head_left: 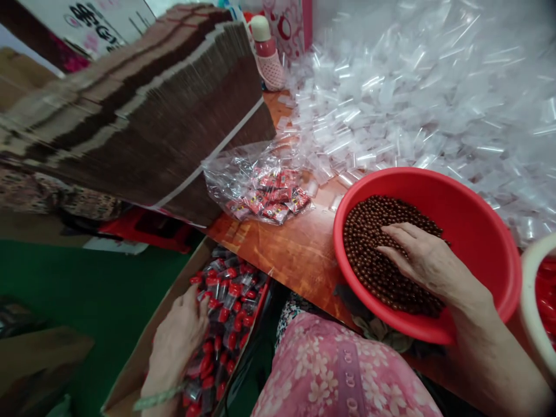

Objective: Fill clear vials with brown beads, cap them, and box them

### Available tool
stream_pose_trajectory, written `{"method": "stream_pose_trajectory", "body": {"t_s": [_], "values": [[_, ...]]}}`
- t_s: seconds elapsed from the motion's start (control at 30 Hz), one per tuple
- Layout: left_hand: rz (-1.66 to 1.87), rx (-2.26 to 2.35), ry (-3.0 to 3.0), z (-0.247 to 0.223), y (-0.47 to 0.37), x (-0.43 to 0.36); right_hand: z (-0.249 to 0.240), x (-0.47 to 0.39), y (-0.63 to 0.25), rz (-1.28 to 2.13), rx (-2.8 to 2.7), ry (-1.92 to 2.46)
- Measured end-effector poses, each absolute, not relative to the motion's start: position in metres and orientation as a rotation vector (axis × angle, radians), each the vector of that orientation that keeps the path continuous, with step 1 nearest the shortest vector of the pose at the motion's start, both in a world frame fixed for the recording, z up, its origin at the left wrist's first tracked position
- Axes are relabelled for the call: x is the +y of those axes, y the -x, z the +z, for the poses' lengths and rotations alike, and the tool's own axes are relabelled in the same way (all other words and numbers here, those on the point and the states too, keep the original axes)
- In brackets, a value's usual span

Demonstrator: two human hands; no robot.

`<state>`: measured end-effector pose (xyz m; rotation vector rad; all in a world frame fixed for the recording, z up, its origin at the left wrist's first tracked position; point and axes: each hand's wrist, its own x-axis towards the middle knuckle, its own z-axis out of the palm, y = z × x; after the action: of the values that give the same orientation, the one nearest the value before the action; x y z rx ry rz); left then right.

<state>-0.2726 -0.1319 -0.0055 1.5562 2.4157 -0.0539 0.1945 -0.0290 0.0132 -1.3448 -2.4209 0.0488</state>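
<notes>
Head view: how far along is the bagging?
Done: the cardboard box holds many filled packets, which the left hand touches. In hand: the right hand rests on brown beads in the red basin. Left: many beads and empty bags.

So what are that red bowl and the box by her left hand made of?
Red bowl: looks like moulded plastic, smooth with a soft sheen on its rim. Box: seems plain brown cardboard, matte, with thin flat walls. Left hand rests inside it.
</notes>
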Motion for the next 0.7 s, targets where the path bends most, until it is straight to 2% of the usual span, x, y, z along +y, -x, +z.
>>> {"method": "stream_pose_trajectory", "body": {"t_s": [0.03,0.1,0.17,0.23,0.33,0.37,0.47,0.7], "values": [[-0.084,2.48,-1.579,-0.009,0.278,-0.132,0.013,-0.029,-0.194,0.031,-2.452,1.372],[0.111,2.491,-1.725,-0.014,0.269,-0.116,0.012,-0.03,-0.194,-0.001,-2.511,1.445],[0.442,2.245,-1.97,-0.016,0.237,-0.078,0.009,-0.03,-0.195,-0.016,-2.561,1.531],[0.597,1.918,-2.198,-0.018,0.19,-0.026,0.006,-0.03,-0.196,-0.009,-2.593,1.606],[0.422,1.659,-2.381,-0.021,0.118,0.055,0.003,-0.028,-0.195,0.041,-2.627,1.701],[0.289,1.694,-2.413,-0.023,0.099,0.079,0.003,-0.027,-0.195,0.064,-2.637,1.732],[0.18,1.85,-2.372,-0.033,0.064,0.129,0.007,-0.026,-0.191,0.136,-2.665,1.816],[0.066,1.976,-2.292,-0.06,0.043,0.141,0.015,-0.023,-0.187,0.234,-2.696,1.859]]}}
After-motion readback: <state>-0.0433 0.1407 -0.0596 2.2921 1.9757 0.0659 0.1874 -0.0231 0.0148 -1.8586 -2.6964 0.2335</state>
